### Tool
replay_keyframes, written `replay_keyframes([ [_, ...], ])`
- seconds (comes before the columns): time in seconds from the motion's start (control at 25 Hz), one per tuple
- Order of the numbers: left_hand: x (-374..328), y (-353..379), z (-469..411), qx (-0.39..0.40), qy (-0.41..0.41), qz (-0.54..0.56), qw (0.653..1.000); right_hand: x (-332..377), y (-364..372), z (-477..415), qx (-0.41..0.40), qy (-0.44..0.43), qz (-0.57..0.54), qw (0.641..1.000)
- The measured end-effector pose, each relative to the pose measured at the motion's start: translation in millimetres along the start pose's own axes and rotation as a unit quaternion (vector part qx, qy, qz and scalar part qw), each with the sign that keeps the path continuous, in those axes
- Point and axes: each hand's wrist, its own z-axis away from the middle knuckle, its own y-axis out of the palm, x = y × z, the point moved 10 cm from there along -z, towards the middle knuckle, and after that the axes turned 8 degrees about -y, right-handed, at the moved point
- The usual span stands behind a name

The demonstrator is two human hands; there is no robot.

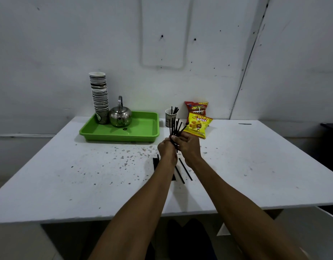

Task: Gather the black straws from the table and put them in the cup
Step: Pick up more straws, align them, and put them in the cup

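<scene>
Both hands raised above the middle of the white desk, close together and touching. Left hand closed around the lower part of a bundle of black straws, fingers wrapped tight on it. Right hand also on the bundle, fingers pinched around the straws a little higher. Bundle held nearly upright, the top ends spread out like a fan. Just behind it, farther on the desk, a paper cup with several black straws already standing in it. More loose straws lying flat on the desk under the forearms, near side. To the left, a green tray carrying a steel kettle and a tall stack of paper cups. To the right of the cup, two snack bags, leaning near the wall.
</scene>
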Motion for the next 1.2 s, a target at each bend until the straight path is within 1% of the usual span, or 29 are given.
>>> replay_keyframes([
  [0.12, -4.8, -2.7, -0.5, -0.004, 0.014, -0.062, 0.998, 2.7, -1.3, 0.3, 0.013, -0.014, 0.005, 1.0],
  [0.28, -6.6, -5.2, -2.6, -0.009, 0.021, -0.136, 0.99, 13.4, -2.3, -2.4, 0.006, -0.065, 0.105, 0.992],
  [0.4, -5.8, -10.4, -4.7, -0.025, 0.031, -0.204, 0.978, 10.5, -2.7, -7.3, 0.001, -0.065, 0.143, 0.988],
  [0.52, -15.9, -13.1, -1.5, -0.05, 0.074, -0.246, 0.965, 6.8, -0.2, -10.0, 0.008, -0.038, 0.13, 0.991],
  [0.6, -25.9, -11.6, 3.9, -0.057, 0.109, -0.262, 0.957, 6.1, -0.6, -9.9, 0.002, -0.012, 0.102, 0.995],
  [0.68, -29.3, -9.6, 7.5, -0.053, 0.119, -0.265, 0.955, 3.5, -4.3, -10.7, -0.018, 0.02, 0.065, 0.998],
  [0.76, -30.4, -11.4, 7.2, -0.056, 0.109, -0.236, 0.964, -5.0, -8.9, -9.1, -0.031, 0.065, 0.019, 0.997],
  [0.84, -30.5, -4.6, 3.2, -0.01, 0.09, -0.202, 0.975, -12.9, -10.8, -4.2, -0.014, 0.104, 0.004, 0.994],
  [0.88, -32.8, 3.3, 4.3, 0.029, 0.091, -0.215, 0.972, -16.4, -11.2, -2.3, 0.005, 0.117, 0.022, 0.993],
  [1.0, -30.3, 26.9, 13.7, 0.143, 0.087, -0.312, 0.935, -14.7, -10.3, 0.4, 0.067, 0.122, 0.114, 0.984],
  [1.08, -26.1, 32.2, 7.1, 0.165, 0.095, -0.347, 0.918, -14.3, -8.9, -3.2, 0.095, 0.114, 0.177, 0.973],
  [1.2, -21.4, 33.4, -4.0, 0.152, 0.095, -0.367, 0.913, -11.0, -3.3, -4.4, 0.127, 0.087, 0.243, 0.958],
])
